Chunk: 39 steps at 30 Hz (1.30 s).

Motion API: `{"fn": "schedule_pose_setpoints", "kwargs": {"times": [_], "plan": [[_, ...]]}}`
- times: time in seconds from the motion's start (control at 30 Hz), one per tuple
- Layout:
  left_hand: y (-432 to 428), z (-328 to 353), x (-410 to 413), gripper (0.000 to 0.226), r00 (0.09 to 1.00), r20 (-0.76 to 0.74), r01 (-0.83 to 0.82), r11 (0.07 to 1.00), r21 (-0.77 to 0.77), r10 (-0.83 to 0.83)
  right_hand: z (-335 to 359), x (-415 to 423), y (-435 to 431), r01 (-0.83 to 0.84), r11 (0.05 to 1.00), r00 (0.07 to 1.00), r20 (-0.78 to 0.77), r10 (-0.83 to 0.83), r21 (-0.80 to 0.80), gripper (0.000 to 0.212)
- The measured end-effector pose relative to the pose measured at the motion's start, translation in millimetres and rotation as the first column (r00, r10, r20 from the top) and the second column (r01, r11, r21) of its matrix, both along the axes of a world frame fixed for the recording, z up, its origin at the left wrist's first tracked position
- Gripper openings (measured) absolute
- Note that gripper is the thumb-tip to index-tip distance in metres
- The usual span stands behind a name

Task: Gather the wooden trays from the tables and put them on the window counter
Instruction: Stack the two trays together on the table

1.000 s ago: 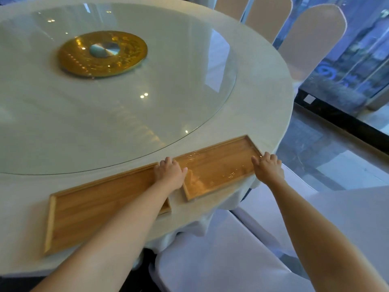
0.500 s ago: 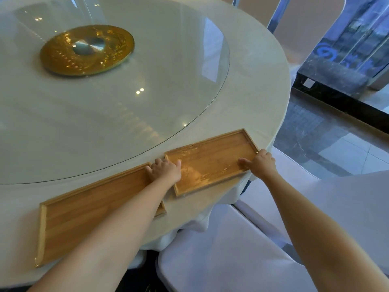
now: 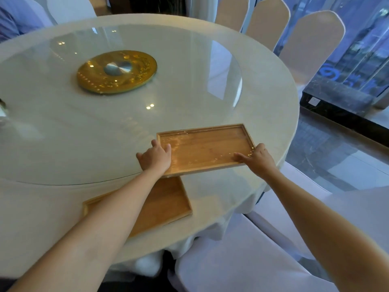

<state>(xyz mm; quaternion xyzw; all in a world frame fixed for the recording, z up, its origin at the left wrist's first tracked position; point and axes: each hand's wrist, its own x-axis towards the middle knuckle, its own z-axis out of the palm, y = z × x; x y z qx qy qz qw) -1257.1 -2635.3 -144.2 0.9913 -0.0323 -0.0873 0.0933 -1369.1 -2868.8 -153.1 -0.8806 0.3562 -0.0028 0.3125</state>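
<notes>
A wet wooden tray [image 3: 205, 149] is lifted off the round table [image 3: 263, 81], held level above its near right rim. My left hand [image 3: 155, 158] grips the tray's left end and my right hand [image 3: 257, 159] grips its right near corner. A second wooden tray [image 3: 166, 204] lies flat on the white cloth below it; my left forearm hides most of it. The lifted tray's near left corner overlaps the lower tray's far edge.
A glass turntable with a gold hub [image 3: 116, 71] covers most of the table. White covered chairs [image 3: 248, 253] stand right below me and more chairs [image 3: 311, 45] line the far right. A dark window ledge [image 3: 336, 98] runs along the glass wall at right.
Both hands closed on the right-hand tray and raised it off the cloth. It now sits higher and overlaps the other tray, which stays put.
</notes>
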Motion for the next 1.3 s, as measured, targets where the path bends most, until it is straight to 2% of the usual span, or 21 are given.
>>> {"fn": "schedule_pose_setpoints", "kwargs": {"times": [0.2,0.5,0.77,1.07,1.3], "plan": [[99.9,-0.7,-4.3,0.056,0.994,0.013,-0.106,0.99,0.094,0.105,2.7,17.5,84.0,-0.197,0.98,0.98,-0.015,0.197,-0.001,0.067],[196.5,-35.3,-48.2,0.056,0.974,-0.086,-0.19,0.961,0.199,0.21,-29.7,1.7,168.5,-0.363,0.929,0.915,-0.161,0.37,0.074,0.066],[212.6,-58.5,-68.4,0.054,0.961,-0.171,-0.181,0.963,0.197,0.216,-39.0,-10.1,184.6,-0.381,0.924,0.906,-0.189,0.38,0.031,0.065],[217.7,-61.2,-67.8,0.054,0.969,-0.168,-0.153,0.973,0.174,0.182,-36.2,-20.1,193.2,-0.375,0.926,0.907,-0.224,0.357,-0.046,0.065],[220.5,-62.7,-65.0,0.053,0.97,-0.172,-0.145,0.976,0.163,0.173,-35.6,-26.4,194.1,-0.369,0.929,0.911,-0.212,0.354,-0.036,0.062]]}}
